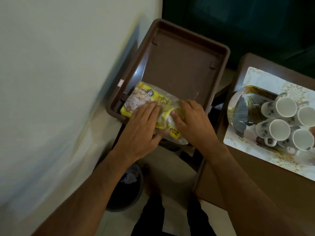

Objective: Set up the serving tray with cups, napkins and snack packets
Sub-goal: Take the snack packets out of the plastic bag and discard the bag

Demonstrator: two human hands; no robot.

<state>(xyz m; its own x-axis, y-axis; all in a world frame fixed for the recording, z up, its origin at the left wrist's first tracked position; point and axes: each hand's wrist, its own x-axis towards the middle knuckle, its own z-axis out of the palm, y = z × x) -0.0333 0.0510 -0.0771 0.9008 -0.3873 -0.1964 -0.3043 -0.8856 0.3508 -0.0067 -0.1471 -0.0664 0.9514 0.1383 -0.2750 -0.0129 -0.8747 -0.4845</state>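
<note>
Holding the seemingly soft, slippery snack packets (142, 97) by their near ends, left hand (141, 128) and right hand (194, 123) curl fingers round them.

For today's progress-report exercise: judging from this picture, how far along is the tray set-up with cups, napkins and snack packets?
Done: four cups sit grouped on a plate on the patterned tray at right. In hand: left hand and right hand hold yellow snack packets at the near end of the brown tray. Left: no napkins show, and cups and packets sit on separate trays.
</note>
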